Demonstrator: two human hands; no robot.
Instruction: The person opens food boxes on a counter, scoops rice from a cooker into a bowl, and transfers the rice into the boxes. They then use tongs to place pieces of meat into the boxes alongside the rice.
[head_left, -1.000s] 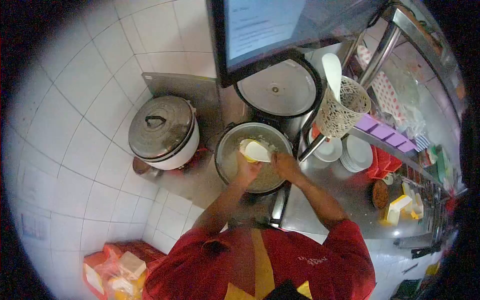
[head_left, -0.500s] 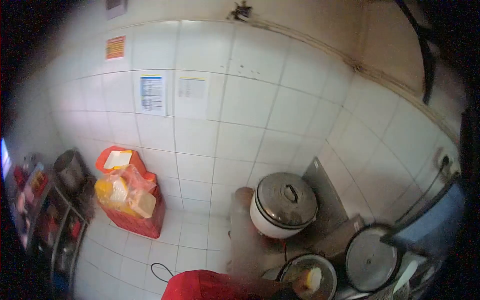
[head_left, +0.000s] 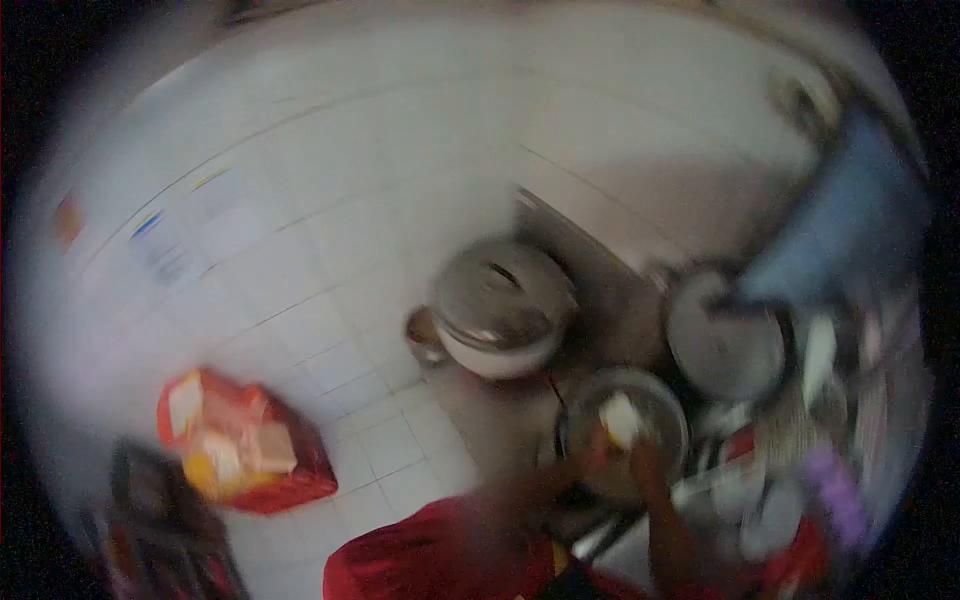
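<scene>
A round metal pot stands on the counter in the lower middle. Over its opening is a white-and-yellow piece, too blurred to name. My left hand is closed at the piece's lower left, seemingly holding it. On the other side, my right hand is close to the piece's lower right edge; motion smears its fingers. Both forearms reach in from below, with a red sleeve on the left.
A lidded white cooker sits behind the pot, with a brown cup-like container beside it. To the right are a round dark-rimmed lid or pan, hanging blue cloth and cluttered dishes. A red crate holds bagged packages.
My view has swung right and down, so the cooker and pot appear higher and further in. Both hands now show at the pot; earlier they were mostly out of view.
</scene>
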